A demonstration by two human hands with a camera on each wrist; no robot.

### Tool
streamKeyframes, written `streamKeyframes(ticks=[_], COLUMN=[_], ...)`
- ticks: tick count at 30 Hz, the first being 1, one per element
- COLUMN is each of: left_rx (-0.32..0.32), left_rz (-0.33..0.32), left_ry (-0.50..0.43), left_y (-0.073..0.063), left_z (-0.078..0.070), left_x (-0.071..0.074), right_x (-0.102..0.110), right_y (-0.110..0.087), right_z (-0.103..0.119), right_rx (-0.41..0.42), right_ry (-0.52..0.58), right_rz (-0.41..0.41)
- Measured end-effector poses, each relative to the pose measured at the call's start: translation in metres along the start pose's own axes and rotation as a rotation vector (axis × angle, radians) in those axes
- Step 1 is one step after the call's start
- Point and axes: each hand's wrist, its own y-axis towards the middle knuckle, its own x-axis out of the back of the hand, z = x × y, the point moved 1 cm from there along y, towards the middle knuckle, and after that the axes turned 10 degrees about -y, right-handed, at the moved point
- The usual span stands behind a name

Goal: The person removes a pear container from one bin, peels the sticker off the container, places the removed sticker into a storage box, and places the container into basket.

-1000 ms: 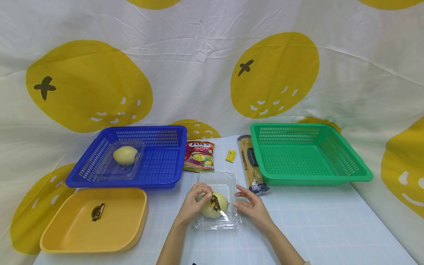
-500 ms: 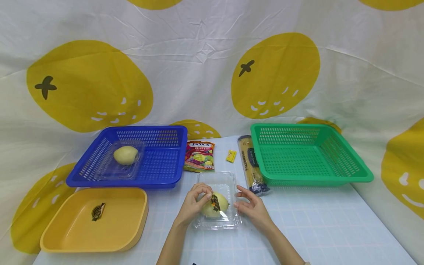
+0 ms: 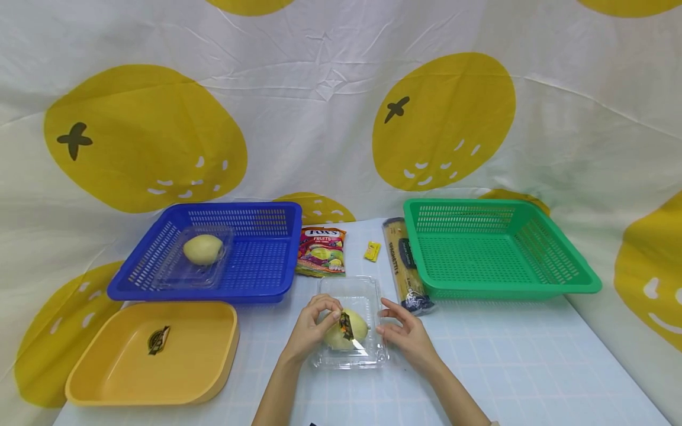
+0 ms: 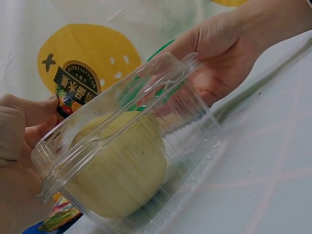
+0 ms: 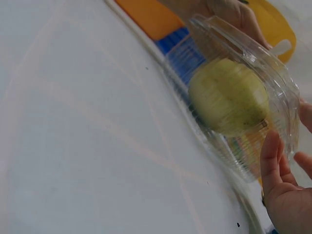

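A clear plastic clamshell box (image 3: 354, 289) stands closed on the table in front of me, with a pale yellow-green oval fruit (image 4: 124, 165) inside. Between thumb and finger, my left hand (image 3: 311, 325) pinches a dark, fruit-printed sticker (image 4: 75, 87) over the lid's left part. How much of the sticker touches the lid, I cannot tell. My right hand (image 3: 407, 336) is at the box's right side, its fingers loosely bent and the fingertips against or very near the wall. In the right wrist view, the fruit (image 5: 229, 97) shows through the box's side.
A blue basket (image 3: 266, 290) at the back left holds another boxed fruit (image 3: 203, 249). Before it stands an orange tray (image 3: 122, 367) with a similar sticker (image 3: 157, 341). Behind the box lie a candy bag (image 3: 321, 251), a yellow sachet (image 3: 372, 251) and spaghetti (image 3: 401, 260), beside a green basket (image 3: 495, 260).
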Motion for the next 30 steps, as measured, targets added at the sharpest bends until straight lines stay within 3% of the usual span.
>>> streamKeyframes(ticks=[30], left_rx=[-0.030], left_rz=[0.027], left_ry=[0.005], left_y=[-0.0002], left_z=[0.0004], left_x=[0.0032], right_x=[-0.0004], right_y=[0.0003], right_z=[0.0001], right_rx=[-0.016], right_ry=[0.001], right_rz=[-0.002])
